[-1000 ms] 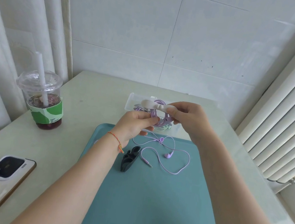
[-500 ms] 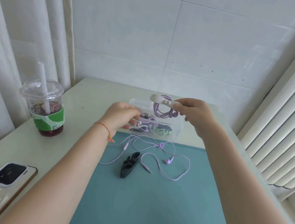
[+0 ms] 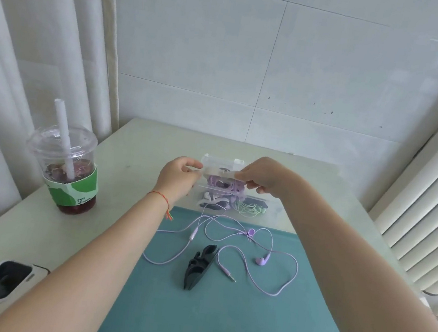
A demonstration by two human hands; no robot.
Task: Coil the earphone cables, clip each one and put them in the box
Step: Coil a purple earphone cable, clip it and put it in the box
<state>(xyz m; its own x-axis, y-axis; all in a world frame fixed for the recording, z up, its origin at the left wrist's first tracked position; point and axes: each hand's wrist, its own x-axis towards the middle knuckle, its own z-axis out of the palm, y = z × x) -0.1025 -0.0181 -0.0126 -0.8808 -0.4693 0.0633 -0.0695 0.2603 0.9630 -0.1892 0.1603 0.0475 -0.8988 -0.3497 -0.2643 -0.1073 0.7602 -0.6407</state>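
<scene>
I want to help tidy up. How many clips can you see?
2: a white clip held in the right hand over the clear box, a black clip on the teal mat. The box may hide more.

Both hands (image 3: 179,177) (image 3: 264,176) hover over the clear box (image 3: 270,209), blocking its opening. On the teal mat (image 3: 218,320), a loose purple earphone cable (image 3: 274,286) and black clip (image 3: 198,267) clutter the far half. A drink cup (image 3: 71,170) stands left.
</scene>
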